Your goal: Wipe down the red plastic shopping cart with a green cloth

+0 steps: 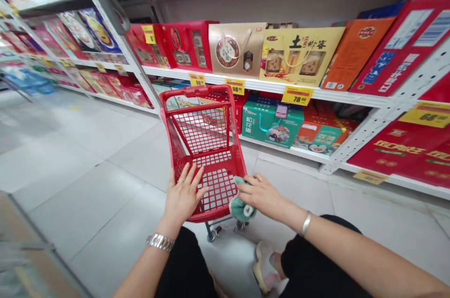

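A small red shopping cart (pixel 214 145) with a mesh basket stands right in front of me on the floor. My left hand (pixel 183 195) lies over its left near side, fingers stretched out and apart, with a ring and a metal watch on that arm. Over on the right side of the basket, my right hand (pixel 258 195) has its fingers closed on a green cloth (pixel 242 205) with a pale edge. The cloth presses against the cart's right rim. Nothing shows inside the basket; its mesh floor is visible.
White store shelving (pixel 277 87) runs behind the cart, with boxed goods such as a yellow gift box (pixel 302 54) and a green box (pixel 272 122). Yellow price tags (pixel 297 95) hang along the edges. At lower left is a blurred case (pixel 28 251). My shoe (pixel 265 267) is beside the cart's wheels.
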{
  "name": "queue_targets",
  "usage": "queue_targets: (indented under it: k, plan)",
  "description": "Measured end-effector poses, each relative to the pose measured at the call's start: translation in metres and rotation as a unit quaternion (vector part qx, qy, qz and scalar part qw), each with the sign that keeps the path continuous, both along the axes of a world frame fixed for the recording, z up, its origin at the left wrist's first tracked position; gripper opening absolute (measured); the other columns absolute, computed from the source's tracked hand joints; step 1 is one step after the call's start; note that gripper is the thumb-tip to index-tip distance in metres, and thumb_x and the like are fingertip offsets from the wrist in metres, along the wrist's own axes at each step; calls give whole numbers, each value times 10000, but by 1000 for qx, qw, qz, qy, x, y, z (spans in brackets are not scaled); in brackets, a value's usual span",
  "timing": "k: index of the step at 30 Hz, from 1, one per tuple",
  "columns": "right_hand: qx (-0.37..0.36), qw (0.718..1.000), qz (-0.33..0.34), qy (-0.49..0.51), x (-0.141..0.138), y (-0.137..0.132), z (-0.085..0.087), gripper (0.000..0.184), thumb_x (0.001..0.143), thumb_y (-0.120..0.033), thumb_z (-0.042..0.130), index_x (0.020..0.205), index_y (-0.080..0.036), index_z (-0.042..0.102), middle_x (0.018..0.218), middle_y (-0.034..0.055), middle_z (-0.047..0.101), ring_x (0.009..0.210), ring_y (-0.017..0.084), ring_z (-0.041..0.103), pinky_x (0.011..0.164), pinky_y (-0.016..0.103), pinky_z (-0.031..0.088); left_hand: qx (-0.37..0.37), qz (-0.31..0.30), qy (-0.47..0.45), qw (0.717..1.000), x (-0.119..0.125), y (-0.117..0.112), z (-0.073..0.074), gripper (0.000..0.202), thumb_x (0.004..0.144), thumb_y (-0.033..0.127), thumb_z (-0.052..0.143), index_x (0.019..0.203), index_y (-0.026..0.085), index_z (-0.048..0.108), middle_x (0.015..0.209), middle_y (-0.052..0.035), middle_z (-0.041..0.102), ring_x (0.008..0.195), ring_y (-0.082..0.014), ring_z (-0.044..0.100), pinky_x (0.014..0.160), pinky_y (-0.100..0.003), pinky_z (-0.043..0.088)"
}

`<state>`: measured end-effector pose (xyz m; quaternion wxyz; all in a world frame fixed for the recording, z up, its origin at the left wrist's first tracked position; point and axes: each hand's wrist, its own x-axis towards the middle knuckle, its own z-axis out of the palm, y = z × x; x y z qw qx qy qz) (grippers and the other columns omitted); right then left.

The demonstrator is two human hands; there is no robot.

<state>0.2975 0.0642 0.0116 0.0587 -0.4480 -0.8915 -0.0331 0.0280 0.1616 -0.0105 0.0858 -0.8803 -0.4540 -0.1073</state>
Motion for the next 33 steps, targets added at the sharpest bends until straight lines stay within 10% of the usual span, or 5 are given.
queue_targets:
  k: [8,15,24,33]
  plan:
    - [-42,999,-4,-11,26,11,6,141,1005,-256,566,925,-205,671,1089,40,665,1109,228,468,816,345,348,-18,-53,-26,998,24,6,2,556,987,518,433,1435,212,551,1495,-137,533,1454,-333,414,1220,-642,205]
    - [-31,994,-97,33,-24,-3,-18,188,1005,-245,540,885,-188,673,997,61,673,1028,242,498,814,360,386,-1,-130,-90,987,-10,32,5,487,997,423,404,1383,197,594,1391,-113,646,1391,-260,508,1221,-518,308]
    - [8,999,2,53,-116,-12,1,153,1025,-218,509,989,-189,654,1020,49,635,1009,205,499,830,350,422,-60,80,-226,969,-39,24,-16,561,1000,401,283,1479,184,477,1482,-125,566,1440,-271,446,1161,-509,408]
    - [-7,998,-60,-35,-64,60,35,185,1025,-257,510,942,-206,668,1015,52,629,1022,224,498,803,361,422,-153,156,-75,973,-51,14,-30,629,977,401,245,1520,133,418,1521,-169,507,1419,-324,466,1089,-594,447]
